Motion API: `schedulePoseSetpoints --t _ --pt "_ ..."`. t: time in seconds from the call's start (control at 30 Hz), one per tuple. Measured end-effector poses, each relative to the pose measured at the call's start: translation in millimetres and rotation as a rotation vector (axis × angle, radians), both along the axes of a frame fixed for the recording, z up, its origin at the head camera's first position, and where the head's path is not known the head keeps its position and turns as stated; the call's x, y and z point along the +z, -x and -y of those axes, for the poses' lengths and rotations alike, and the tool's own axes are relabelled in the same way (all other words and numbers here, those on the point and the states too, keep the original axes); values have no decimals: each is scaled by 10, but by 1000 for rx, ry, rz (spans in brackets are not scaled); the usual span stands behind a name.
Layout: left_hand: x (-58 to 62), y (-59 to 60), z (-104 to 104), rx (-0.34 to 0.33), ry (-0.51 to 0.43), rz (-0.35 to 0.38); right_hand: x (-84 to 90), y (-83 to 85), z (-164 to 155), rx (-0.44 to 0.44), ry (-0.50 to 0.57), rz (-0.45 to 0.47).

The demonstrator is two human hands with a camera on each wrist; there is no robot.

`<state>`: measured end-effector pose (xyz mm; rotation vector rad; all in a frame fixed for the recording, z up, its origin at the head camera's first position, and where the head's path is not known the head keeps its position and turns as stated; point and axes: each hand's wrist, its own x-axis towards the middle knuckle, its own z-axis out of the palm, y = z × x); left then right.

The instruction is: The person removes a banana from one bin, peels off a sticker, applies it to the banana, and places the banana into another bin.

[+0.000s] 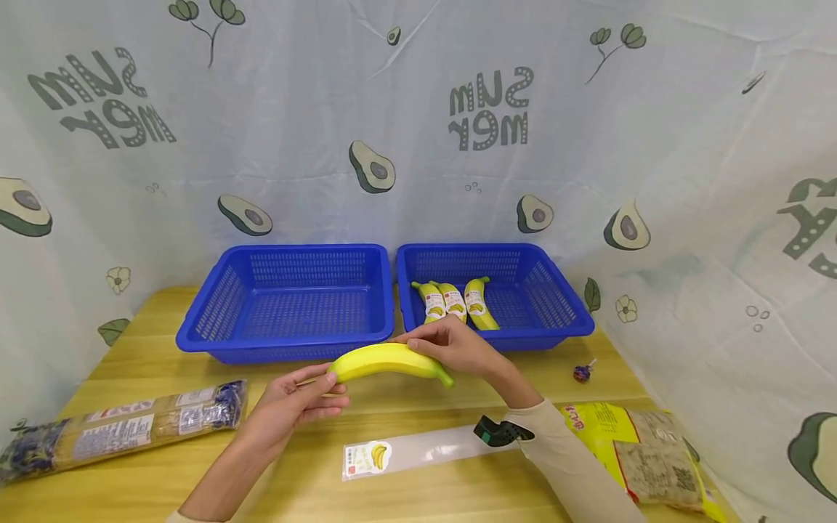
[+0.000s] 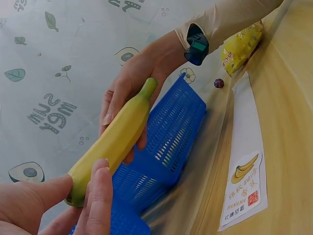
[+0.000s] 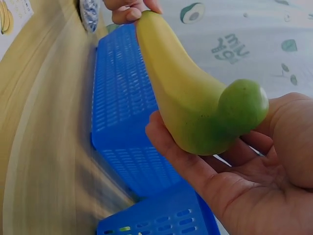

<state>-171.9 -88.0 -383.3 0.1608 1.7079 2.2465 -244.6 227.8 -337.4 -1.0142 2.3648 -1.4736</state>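
Together we hold a smooth, curved banana (image 1: 389, 361) level above the surface (image 1: 157, 479), just before the blue mesh baskets' (image 1: 290, 301) front rims: left hand (image 1: 294, 407) fingers pinch its blunt end, right hand (image 1: 458, 347) fingers curl round the green stem end. Below, a flat clear sleeve (image 1: 418, 452) lies near the surface's front edge.

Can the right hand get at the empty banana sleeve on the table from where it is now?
Probably not yet: the right hand is gripping the banana along with the left hand. The sleeve itself lies uncovered just below that forearm.
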Motion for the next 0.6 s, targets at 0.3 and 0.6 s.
schedulePoseSetpoints --t 0.3,0.6 --pt "-83 -12 13 22 -66 17 -33 -86 -40 61 -1 19" --pt "-186 -37 23 44 -137 99 -172 -184 -167 99 79 111"
